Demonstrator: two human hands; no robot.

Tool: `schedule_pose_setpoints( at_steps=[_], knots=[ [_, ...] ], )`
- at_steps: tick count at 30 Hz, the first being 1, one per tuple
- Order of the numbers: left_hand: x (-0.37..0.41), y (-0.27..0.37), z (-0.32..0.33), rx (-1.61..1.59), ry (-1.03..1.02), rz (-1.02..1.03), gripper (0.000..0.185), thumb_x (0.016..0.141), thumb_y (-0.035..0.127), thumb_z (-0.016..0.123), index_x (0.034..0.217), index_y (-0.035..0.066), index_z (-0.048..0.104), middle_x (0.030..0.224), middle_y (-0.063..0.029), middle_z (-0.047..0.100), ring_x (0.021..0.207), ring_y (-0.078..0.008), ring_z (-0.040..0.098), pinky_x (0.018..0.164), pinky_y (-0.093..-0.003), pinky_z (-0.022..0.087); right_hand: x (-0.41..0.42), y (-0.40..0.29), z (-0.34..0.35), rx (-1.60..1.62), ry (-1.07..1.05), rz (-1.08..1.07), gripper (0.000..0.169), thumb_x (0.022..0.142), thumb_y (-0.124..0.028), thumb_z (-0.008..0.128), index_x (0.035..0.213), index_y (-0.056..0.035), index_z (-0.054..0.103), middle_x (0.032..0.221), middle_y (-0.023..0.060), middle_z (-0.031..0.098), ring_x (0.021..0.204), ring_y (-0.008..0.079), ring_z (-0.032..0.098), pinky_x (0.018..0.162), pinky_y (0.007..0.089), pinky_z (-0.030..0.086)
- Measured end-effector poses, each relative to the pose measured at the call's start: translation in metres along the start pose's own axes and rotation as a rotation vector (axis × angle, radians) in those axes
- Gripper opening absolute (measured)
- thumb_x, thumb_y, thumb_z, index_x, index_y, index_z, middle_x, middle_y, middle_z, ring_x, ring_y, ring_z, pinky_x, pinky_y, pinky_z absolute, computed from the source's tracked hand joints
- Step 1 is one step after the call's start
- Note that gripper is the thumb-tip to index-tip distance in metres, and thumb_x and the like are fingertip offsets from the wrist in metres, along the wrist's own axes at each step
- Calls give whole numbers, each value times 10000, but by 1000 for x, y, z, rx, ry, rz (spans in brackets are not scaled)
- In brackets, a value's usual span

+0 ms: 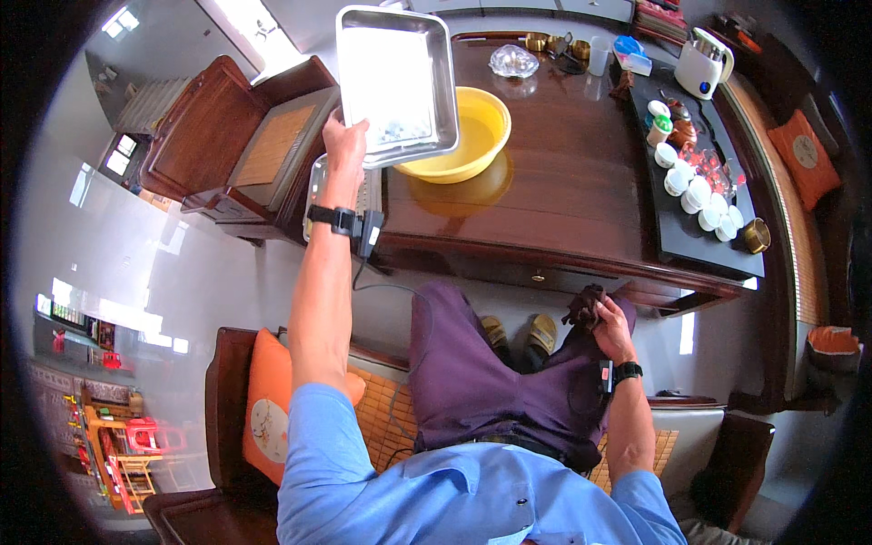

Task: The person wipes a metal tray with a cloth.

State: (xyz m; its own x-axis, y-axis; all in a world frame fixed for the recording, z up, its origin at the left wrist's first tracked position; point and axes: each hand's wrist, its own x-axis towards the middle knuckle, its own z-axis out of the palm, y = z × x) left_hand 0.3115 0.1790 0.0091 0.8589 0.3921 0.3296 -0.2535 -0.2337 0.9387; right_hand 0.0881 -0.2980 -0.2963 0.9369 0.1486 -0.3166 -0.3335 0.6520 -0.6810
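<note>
My left hand (346, 144) grips the lower left corner of a rectangular stainless steel tray (446, 82), held up with its inside facing me. Behind the tray's right side, a yellow plastic basin (501, 146) stands on the dark wooden table (565, 197) and holds what looks like water. My right hand (615, 332) rests over my right thigh, its fingers closed on a crumpled dark brown cloth (584, 306). Another metal tray (315, 184) lies at the table's left edge, partly hidden behind my left forearm.
A black tea tray (671, 221) with white cups (696, 195) and a teapot (683, 134) lies along the table's right side. A white electric kettle (699, 67), a clear plastic cup (599, 56) and a plastic-wrapped bundle (514, 61) stand farther back. A wooden armchair (211, 129) is at left.
</note>
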Motion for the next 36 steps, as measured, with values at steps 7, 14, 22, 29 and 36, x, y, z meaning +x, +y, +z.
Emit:
schedule_pose_setpoints(
  at_steps=[7, 14, 22, 29, 36],
  knots=[
    [26, 18, -2, 340, 116, 189, 407, 846, -17, 591, 1247, -61, 639, 1128, -168, 714, 1026, -246, 674, 928, -354, 499, 6, 6, -11, -29, -46, -7, 327, 1056, -65, 467, 1368, 12, 530, 1298, 108, 637, 1196, 234, 618, 1077, 386, 480],
    [21, 35, 20, 546, 197, 409, 419, 856, -41, 538, 1270, -21, 600, 1134, -279, 701, 1101, -442, 666, 973, -465, 510, 0, 1, -3, -5, 17, -2, 315, 1036, -62, 502, 1339, 17, 542, 1270, 113, 645, 1152, 244, 630, 1039, 398, 504],
    [6, 36, 34, 585, 178, 599, 427, 854, -66, 523, 1274, -21, 583, 1145, -288, 690, 1114, -444, 660, 953, -483, 511, -1, 0, 0, 13, 4, 0, 315, 1038, -61, 496, 1340, 13, 544, 1244, 101, 648, 1130, 233, 632, 1017, 406, 515],
    [2, 34, 35, 613, 157, 671, 452, 834, -97, 537, 1282, -34, 553, 1145, -281, 683, 1104, -450, 654, 963, -487, 510, 0, 1, 0, 22, 14, 4, 318, 1037, -55, 497, 1345, 7, 543, 1236, 94, 648, 1127, 226, 631, 1025, 392, 506],
    [0, 34, 36, 645, 156, 651, 478, 831, -101, 546, 1306, -40, 538, 1217, -270, 663, 1162, -435, 631, 1021, -473, 499, -2, -1, 3, 33, 32, 26, 294, 1034, -54, 505, 1319, -1, 554, 1220, 97, 654, 1108, 233, 638, 1005, 394, 518]
  ],
)
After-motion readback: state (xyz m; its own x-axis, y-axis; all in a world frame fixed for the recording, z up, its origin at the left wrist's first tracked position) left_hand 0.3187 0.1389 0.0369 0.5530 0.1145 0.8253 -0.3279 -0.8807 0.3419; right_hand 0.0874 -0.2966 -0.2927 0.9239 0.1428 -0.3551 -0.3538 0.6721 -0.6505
